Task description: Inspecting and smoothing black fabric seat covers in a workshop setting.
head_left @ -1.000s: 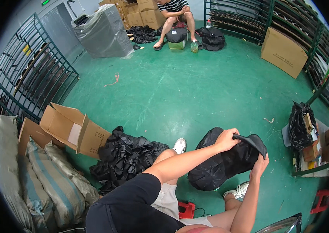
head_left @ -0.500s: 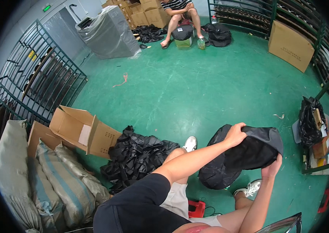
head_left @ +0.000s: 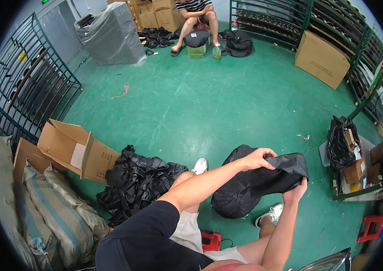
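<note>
In front of me I hold a black fabric piece (head_left: 273,178), soft and pouch-like with a greyish sheen along its far edge. My left hand (head_left: 258,159) pinches its upper left edge, thumb and fingers closed on the cloth. On its right side, my right hand (head_left: 296,190) grips the edge from below, with part of the fingers hidden by the fabric. Behind and left of it, near my feet, is a rounded, wrinkled black bundle (head_left: 233,201). Whether the held piece joins this bundle I cannot tell.
A heap of black fabric (head_left: 139,183) lies on my left, beside an open carton (head_left: 99,160) and woven sacks (head_left: 60,212). At right stand a bin with a black bag (head_left: 341,144) and a red stool (head_left: 370,228). Far off sits another person (head_left: 196,16).
The whole scene has shifted left in view. The held fabric's opening has narrowed and its upper edge is folded over near my left hand. Both hands still grip it.
</note>
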